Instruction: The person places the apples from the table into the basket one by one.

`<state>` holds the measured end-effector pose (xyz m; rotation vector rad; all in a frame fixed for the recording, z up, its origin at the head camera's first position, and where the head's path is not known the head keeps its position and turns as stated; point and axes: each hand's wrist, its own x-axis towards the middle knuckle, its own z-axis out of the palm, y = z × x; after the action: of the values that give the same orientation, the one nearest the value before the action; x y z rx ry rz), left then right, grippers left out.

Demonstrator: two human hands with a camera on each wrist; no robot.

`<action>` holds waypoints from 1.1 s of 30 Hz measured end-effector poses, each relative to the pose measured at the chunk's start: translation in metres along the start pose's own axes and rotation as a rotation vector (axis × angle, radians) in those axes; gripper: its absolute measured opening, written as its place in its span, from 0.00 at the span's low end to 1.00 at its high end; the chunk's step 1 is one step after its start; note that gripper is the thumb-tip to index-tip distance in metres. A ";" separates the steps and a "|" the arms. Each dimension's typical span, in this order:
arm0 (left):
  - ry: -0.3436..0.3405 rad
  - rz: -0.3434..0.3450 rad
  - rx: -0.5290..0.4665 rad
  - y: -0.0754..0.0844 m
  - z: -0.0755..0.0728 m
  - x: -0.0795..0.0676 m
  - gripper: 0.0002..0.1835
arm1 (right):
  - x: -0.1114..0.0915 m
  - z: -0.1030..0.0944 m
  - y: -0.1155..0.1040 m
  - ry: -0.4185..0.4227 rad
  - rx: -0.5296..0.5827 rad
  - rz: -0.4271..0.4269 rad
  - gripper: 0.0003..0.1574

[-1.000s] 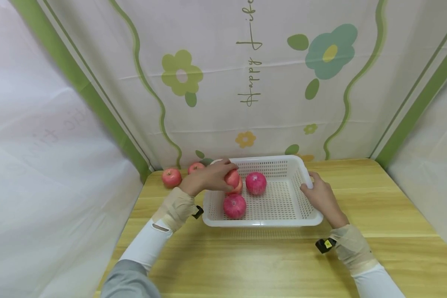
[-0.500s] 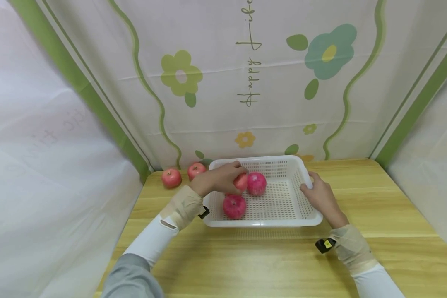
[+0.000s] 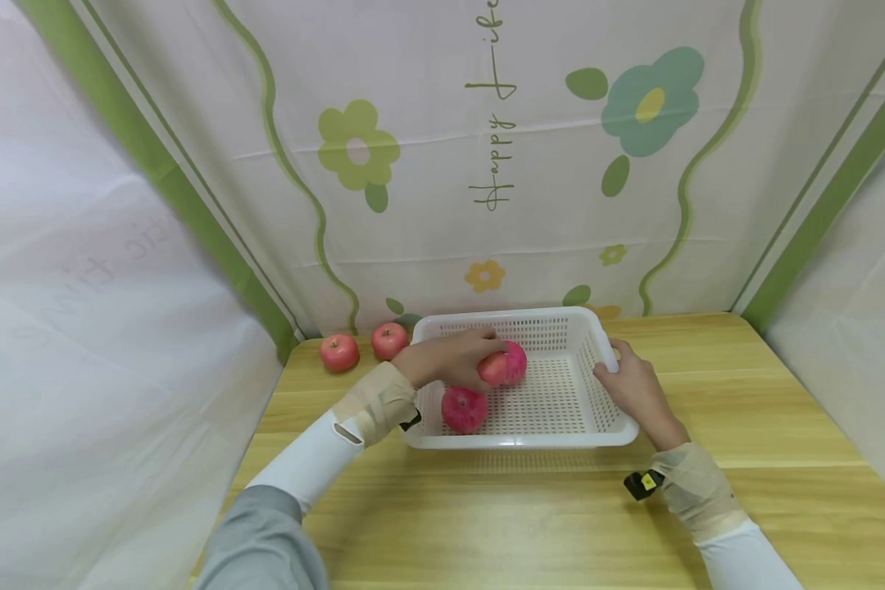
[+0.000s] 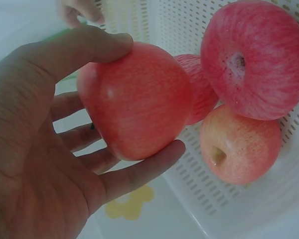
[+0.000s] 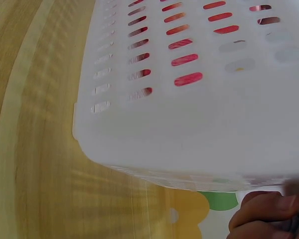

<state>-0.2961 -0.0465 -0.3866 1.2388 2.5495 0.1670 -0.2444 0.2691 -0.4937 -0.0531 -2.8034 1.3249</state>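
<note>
My left hand (image 3: 457, 360) grips a light red apple (image 4: 137, 102) over the white plastic basket (image 3: 516, 442), thumb on one side and fingers on the other. Inside the basket lie a deep pink apple (image 3: 464, 410), a second deep pink apple (image 3: 517, 362) partly behind the held one, and a yellowish-red apple (image 4: 240, 144), which the left hand hides in the head view. At the basket's right end my right hand (image 3: 637, 389) pinches the rim between thumb and fingers. The right wrist view shows the slotted basket wall with its fingers (image 5: 264, 214) at the edge.
Two light red apples, a left one (image 3: 339, 352) and a right one (image 3: 389, 340), sit on the wooden table (image 3: 531, 524) left of the basket. A white printed curtain (image 3: 428, 238) stands close behind, with side curtains at both flanks.
My left hand has moved right over the basket with the apple, from near its left end toward the far deep pink apple. The right hand stays on the rim.
</note>
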 end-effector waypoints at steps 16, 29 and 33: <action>0.005 0.088 0.124 0.011 0.009 0.014 0.30 | 0.001 0.000 0.001 0.001 -0.009 -0.006 0.44; -0.075 0.116 0.145 0.021 0.018 0.022 0.33 | 0.000 0.000 0.001 -0.004 0.004 -0.003 0.44; -0.089 0.113 0.186 0.023 0.023 0.025 0.33 | 0.000 0.000 0.000 -0.006 0.006 0.001 0.45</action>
<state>-0.2864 -0.0133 -0.4080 1.4254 2.4652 -0.1017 -0.2445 0.2694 -0.4939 -0.0499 -2.8046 1.3366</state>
